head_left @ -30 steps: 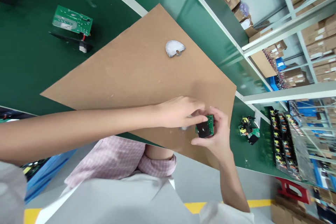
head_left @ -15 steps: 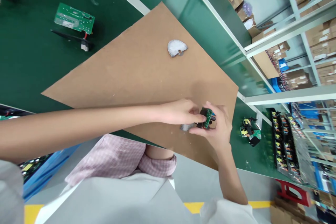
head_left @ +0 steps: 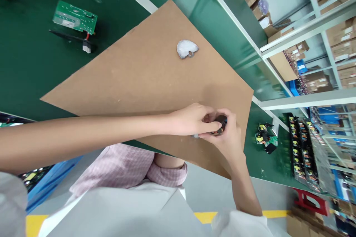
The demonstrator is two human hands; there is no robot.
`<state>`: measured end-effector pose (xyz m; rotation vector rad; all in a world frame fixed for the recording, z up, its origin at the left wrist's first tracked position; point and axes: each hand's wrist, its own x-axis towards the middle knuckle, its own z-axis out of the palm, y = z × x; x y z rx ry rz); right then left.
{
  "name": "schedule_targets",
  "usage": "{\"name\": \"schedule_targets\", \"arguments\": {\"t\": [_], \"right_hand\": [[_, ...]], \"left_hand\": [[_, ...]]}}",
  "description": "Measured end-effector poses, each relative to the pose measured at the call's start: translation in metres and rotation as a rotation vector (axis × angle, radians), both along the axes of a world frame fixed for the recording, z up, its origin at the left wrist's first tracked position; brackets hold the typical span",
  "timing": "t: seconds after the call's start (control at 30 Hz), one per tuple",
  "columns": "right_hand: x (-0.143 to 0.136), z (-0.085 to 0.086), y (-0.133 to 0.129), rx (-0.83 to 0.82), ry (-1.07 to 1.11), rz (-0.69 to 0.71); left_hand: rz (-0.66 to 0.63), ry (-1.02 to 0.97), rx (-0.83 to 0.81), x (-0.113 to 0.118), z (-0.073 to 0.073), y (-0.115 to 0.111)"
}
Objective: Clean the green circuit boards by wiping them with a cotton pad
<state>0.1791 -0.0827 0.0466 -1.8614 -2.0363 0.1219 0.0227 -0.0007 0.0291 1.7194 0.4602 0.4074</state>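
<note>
Over the right part of a brown cardboard sheet (head_left: pixel 144 70), both my hands close round a small circuit board with dark components (head_left: pixel 221 123). My left hand (head_left: pixel 196 120) reaches in from the left, its thumb pressed along the near side of the board. My right hand (head_left: pixel 229 135) wraps round the far and right sides, fingers curled. Most of the board is hidden by fingers. A greyish lump (head_left: pixel 195 136) peeks out under my left hand. Farther up the cardboard lies a whitish, rounded flat piece with a notch (head_left: pixel 185 49).
On the green bench (head_left: pixel 25 63) at left lies a green circuit board (head_left: pixel 75 17) with a black piece and a white connector. Right of the cardboard sits another board assembly (head_left: pixel 265 139), then black trays of components (head_left: pixel 302 152). A white frame post (head_left: pixel 303 100) crosses the right side.
The small board has turned in my hands: its green face showed before, now dark components face up. My right fingers have closed in nearer to the left hand.
</note>
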Motion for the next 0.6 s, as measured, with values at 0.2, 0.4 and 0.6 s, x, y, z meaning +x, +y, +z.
{"name": "schedule_targets", "arguments": {"t": [0.2, 0.4, 0.6], "right_hand": [[-0.004, -0.002, 0.0, 0.124, -0.102, 0.068], [0.016, -0.02, -0.005, 0.188, 0.041, 0.102], [0.021, -0.047, -0.004, 0.201, -0.006, 0.366]], "left_hand": [[-0.052, -0.032, 0.03, 0.001, -0.004, 0.001], [-0.046, 0.041, 0.342, -0.005, -0.006, 0.015], [-0.165, 0.216, 0.651, -0.011, -0.03, 0.022]]}}
